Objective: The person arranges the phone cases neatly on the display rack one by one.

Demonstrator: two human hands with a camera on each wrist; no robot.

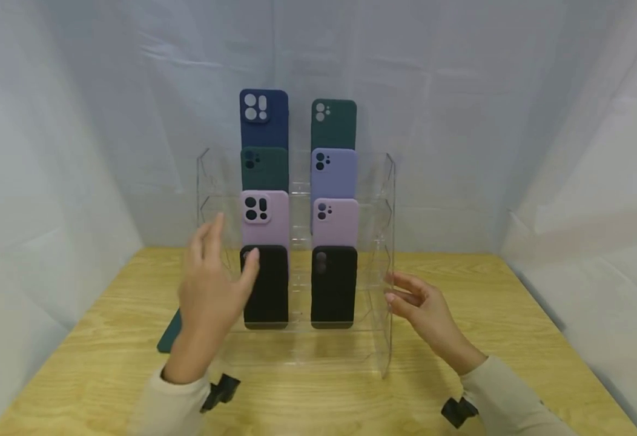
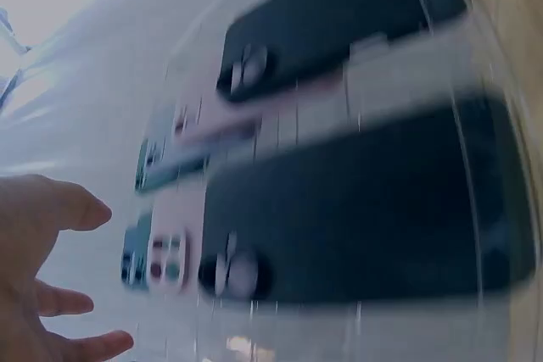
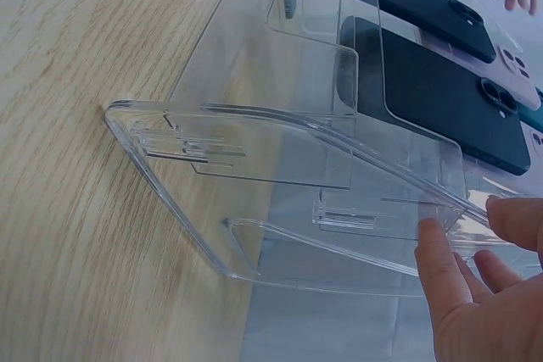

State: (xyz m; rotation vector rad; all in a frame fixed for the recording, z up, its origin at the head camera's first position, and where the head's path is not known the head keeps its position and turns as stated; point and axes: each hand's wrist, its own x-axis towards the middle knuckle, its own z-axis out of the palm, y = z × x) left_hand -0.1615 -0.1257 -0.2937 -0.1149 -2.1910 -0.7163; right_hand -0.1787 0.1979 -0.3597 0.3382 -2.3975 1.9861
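Observation:
A clear stepped display rack (image 1: 332, 348) stands on the table with phone cases in two columns. The left column, back to front, has a navy case (image 1: 275, 130), a green case (image 1: 269, 175), a pink case (image 1: 277, 227) and a black case (image 1: 266, 290). To its right stand a green case (image 1: 340, 127), a lavender case (image 1: 343, 175), a pink case (image 1: 343, 227) and a black case (image 1: 333, 290). My left hand (image 1: 209, 290), slightly blurred, hovers before the left column with fingers spread, holding nothing. My right hand (image 1: 424, 312) pinches the rack's right side panel (image 3: 339, 146).
Another green case (image 1: 170, 333) lies on the wooden table (image 1: 433, 393) at the rack's left, partly hidden behind my left wrist. White sheeting (image 1: 444, 121) hangs behind the table and along both sides. A black strap (image 1: 459, 412) sits at my right cuff.

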